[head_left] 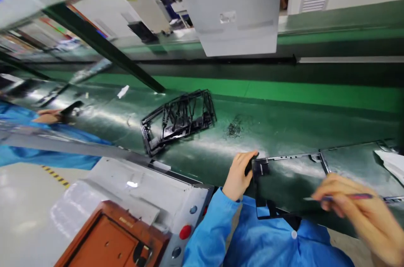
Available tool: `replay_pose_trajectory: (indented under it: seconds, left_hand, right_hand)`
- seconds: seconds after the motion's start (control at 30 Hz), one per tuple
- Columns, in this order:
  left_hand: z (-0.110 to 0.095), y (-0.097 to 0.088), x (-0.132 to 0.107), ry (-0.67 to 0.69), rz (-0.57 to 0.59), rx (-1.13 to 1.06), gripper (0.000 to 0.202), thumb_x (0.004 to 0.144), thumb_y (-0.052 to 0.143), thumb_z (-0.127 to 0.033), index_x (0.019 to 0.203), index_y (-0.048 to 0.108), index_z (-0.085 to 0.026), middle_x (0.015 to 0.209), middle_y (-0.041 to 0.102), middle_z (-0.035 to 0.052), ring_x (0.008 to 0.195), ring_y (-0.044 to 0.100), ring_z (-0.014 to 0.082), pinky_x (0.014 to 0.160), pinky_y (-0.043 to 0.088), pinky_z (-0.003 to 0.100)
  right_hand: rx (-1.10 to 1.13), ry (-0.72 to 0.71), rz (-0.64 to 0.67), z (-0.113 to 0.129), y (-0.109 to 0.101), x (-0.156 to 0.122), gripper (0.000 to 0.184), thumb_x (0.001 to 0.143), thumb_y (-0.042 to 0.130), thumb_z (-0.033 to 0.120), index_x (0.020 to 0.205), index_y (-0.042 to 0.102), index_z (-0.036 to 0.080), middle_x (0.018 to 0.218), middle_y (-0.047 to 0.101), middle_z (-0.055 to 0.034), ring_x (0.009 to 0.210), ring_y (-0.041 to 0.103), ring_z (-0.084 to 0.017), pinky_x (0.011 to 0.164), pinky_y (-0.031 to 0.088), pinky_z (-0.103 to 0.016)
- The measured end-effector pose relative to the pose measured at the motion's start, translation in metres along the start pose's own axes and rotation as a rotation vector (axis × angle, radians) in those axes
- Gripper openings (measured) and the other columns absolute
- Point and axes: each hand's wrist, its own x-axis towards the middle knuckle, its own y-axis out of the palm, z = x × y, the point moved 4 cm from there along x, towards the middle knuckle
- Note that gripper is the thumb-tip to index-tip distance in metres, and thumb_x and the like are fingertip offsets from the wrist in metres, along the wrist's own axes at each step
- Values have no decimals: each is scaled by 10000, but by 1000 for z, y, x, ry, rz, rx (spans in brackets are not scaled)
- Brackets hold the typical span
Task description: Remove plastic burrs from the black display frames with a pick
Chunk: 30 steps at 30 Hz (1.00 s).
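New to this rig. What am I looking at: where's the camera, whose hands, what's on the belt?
No robot arm here: one camera on a person's head looks down, tilted, at their own bare hands. The left hand grips the corner of a thin black frame at the near edge of the green belt. The right hand, blurred, holds a thin pen-like tool. Further along the belt lies a pile of black frames. Far left is a co-worker's hand. At the bottom: a grey panel with a red button, and an orange tray.
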Motion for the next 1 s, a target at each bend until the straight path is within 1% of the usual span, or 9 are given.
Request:
replay_pose_trajectory:
  seconds: [0.03, 0.13, 0.2, 0.27, 0.37, 0.47, 0.57, 0.7, 1.0]
  left_hand:
    - [-1, -4, -1, 15, 6, 50, 486, 967, 619, -114, 1420, 666, -284, 1366, 739, 81, 1267, 638, 287, 1150, 477, 525]
    - [-6, -13, -10, 30, -3, 185, 486, 1040, 531, -131, 1494, 598, -288, 1354, 726, 88, 1196, 639, 271, 1048, 498, 473]
    - [-9, -15, -19, 23, -12, 252, 432, 1058, 604, -232, 1488, 597, -277, 1227, 736, 87, 1086, 645, 264, 963, 498, 439]
    - [-9, -15, -26, 13, -12, 299, 457, 1021, 715, -356, 1459, 622, -264, 1063, 715, 62, 975, 626, 251, 894, 483, 413]
    - [-10, -14, -31, -7, -10, 344, 503, 988, 766, -423, 1443, 636, -252, 931, 659, 24, 897, 592, 229, 855, 460, 391]
    - [-13, -15, -31, 14, -11, 381, 487, 989, 771, -366, 1437, 629, -236, 897, 644, 4, 873, 592, 212, 844, 463, 368]
    - [-19, -16, -30, 41, -19, 389, 454, 980, 785, -322, 1400, 642, -228, 866, 631, -7, 849, 579, 203, 814, 454, 353]
    - [-23, -17, -30, 41, -26, 379, 399, 976, 793, -279, 1348, 659, -227, 844, 623, -12, 841, 562, 198, 796, 428, 352]
    - [-26, -19, -31, 44, -17, 380, 420, 964, 807, -245, 1354, 656, -210, 836, 619, -12, 840, 551, 194, 790, 415, 354]
  right_hand:
    - [46, 22, 67, -1, 19, 8, 268, 1146, 528, 372, 1133, 786, 299, 915, 729, -34, 715, 690, -165, 595, 566, -254]
    - [103, 30, 102, -1, 59, 39, 188, 1123, 612, 310, 1196, 782, 341, 1005, 760, -3, 745, 707, -136, 646, 574, -233]
    - [69, 7, 76, -1, 75, 60, 151, 1093, 668, 287, 1167, 795, 323, 1034, 786, 3, 801, 741, -142, 691, 595, -233]
    - [19, -36, 24, -5, 87, 76, 122, 1070, 695, 234, 1103, 803, 281, 1024, 812, 1, 886, 776, -165, 786, 618, -253]
    - [10, -58, -4, -19, 103, 86, 118, 1043, 710, 181, 1086, 802, 241, 1021, 829, -10, 887, 792, -176, 787, 632, -265]
    - [27, -65, -28, -35, 112, 83, 134, 1030, 714, 164, 1110, 804, 223, 1011, 831, -22, 843, 793, -177, 737, 648, -274]
    - [50, -93, -53, -41, 115, 79, 193, 1042, 690, 135, 1172, 799, 226, 1077, 835, -37, 914, 802, -191, 807, 676, -305]
    - [74, -136, -59, -40, 116, 78, 241, 1042, 694, 93, 1201, 794, 244, 1113, 833, -39, 950, 800, -193, 854, 685, -319]
    - [42, -161, -29, -37, 117, 78, 303, 1050, 673, 50, 1272, 764, 235, 1160, 818, -47, 1006, 794, -184, 895, 696, -302]
